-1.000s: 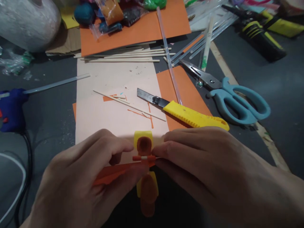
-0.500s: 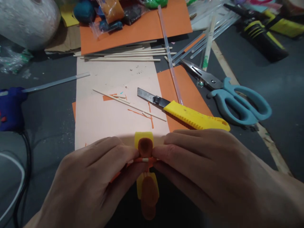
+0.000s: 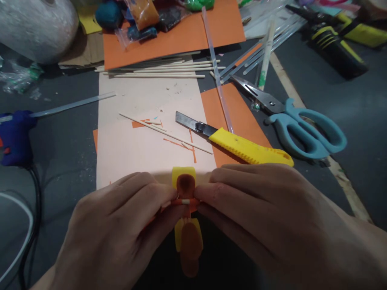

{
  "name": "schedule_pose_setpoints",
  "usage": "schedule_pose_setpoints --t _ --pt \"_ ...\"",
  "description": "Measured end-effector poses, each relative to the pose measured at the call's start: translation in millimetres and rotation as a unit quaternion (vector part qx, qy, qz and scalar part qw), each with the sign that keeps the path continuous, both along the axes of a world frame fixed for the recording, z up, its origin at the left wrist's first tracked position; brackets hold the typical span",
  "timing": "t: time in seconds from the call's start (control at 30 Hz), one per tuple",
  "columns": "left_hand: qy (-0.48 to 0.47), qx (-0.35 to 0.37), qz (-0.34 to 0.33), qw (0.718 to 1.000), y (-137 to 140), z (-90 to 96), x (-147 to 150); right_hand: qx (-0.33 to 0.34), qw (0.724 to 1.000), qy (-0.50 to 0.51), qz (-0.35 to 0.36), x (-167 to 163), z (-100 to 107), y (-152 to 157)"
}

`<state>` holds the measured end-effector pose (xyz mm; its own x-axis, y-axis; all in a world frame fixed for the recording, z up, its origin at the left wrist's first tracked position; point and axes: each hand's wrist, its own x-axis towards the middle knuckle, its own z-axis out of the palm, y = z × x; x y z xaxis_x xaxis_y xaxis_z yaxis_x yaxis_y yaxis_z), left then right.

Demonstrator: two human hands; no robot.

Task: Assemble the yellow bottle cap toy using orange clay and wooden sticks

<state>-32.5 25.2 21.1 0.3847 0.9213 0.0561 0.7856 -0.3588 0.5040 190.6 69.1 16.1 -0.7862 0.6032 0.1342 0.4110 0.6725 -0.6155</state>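
Both hands pinch a small handmade figure (image 3: pixel 190 237) in yellow, brown and orange, low in the middle of the view. My left hand (image 3: pixel 121 217) presses it from the left between thumb and fingers. From the right, my right hand (image 3: pixel 242 213) grips the same orange strip at its middle. A short pale stick end shows between the fingertips. Above it sits a brown rounded piece on yellow; a longer brown piece hangs below. Just beyond the hands, a yellow utility knife (image 3: pixel 248 148) lies with its blade out, pointing left. The fingers hide much of the orange part.
Blue-handled scissors (image 3: pixel 311 129) lie on the right. Wooden sticks (image 3: pixel 157 75) and cut scraps rest on pale paper (image 3: pixel 121 153). A blue glue gun (image 3: pixel 15 139) with a glue stick is at left. Bagged clay (image 3: pixel 142 16) sits on orange sheet at the back.
Almost nothing differs. The whole scene sits very slightly farther right, and both hands keep the same grip on the figure.
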Motion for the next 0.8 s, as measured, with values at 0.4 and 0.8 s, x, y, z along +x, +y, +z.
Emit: schedule_pose_setpoints --t 0.4,0.8 --pt "-0.020 0.009 0.008 1.000 -5.7 -0.9 1.7 -0.011 1.000 0.008 -0.004 2.5 -0.7 -0.9" --pt "-0.072 -0.006 0.022 0.997 -4.4 -4.9 -2.4 -0.013 1.000 0.006 -0.001 0.2 -2.1 -0.4"
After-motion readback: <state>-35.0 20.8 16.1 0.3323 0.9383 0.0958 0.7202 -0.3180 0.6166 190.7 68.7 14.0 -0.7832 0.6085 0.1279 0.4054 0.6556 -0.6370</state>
